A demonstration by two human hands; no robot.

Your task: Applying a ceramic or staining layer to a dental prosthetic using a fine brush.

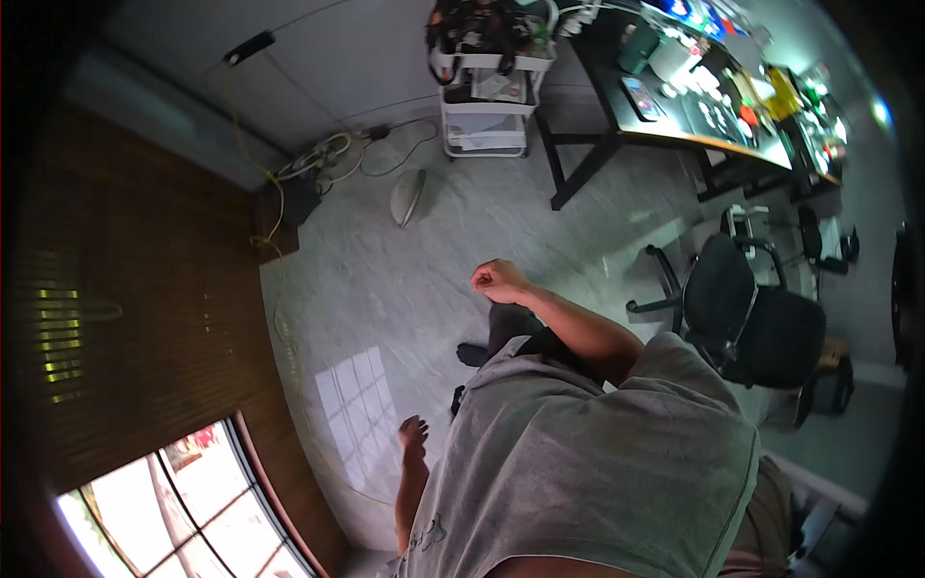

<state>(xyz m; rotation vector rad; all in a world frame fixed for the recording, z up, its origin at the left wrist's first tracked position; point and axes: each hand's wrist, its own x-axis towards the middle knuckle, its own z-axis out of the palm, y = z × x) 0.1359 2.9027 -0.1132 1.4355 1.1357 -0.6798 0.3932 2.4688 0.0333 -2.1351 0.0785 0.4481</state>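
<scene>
My right hand (499, 280) hangs in front of my body over the grey floor (376, 279), its fingers curled in and nothing showing in them. Lower and to the left, my left hand (412, 432) dangles at my side, fingers loosely apart and holding nothing. Neither hand touches an object. Below my grey shirt (578, 462), a dark-socked foot (471, 354) stands on the floor. Ahead of my hands, a white rounded object (408, 197) rests on the floor; its kind is unclear.
A white tiered cart (487, 144) stands by the far wall, left of a cluttered black-legged desk (665, 133) with a phone (640, 98) on it. A black office chair (747, 303) is at right. Cables (323, 159) and a yellow cord (279, 323) run along the left, near brown wooden panelling (145, 270).
</scene>
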